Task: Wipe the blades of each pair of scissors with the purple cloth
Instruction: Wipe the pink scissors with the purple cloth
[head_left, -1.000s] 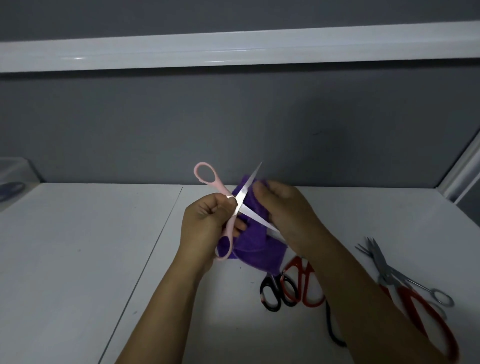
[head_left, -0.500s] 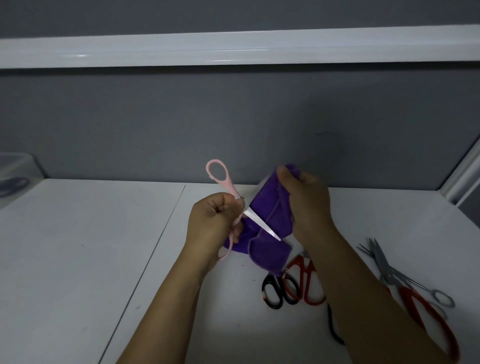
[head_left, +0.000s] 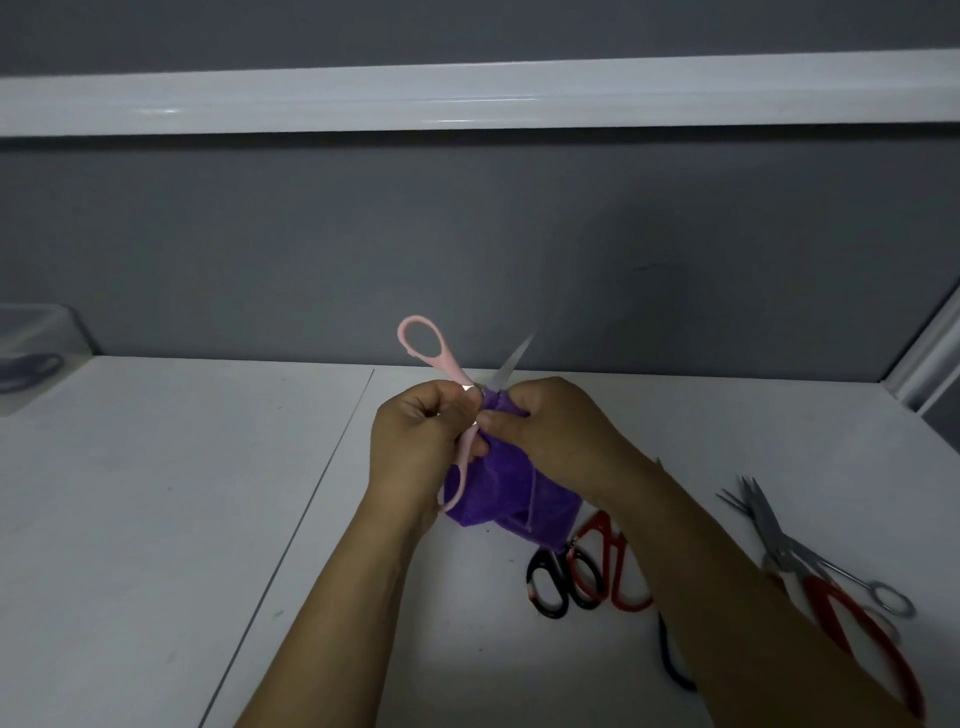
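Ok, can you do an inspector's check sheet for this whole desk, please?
Surface: white table, one seam line.
Job's things: pink scissors open, held up; purple cloth bunched at the pivot, hiding one blade, other blade bare. Lying at right: black-handled scissors, red-handled scissors, silver scissors, large red scissors.
Clutter: clear box far left, something dark inside.
Hands: left hand grips the pink scissors; right hand pinches the purple cloth in its fingers.
Cables: nothing seen.
Surroundings: grey wall, white ledge above.
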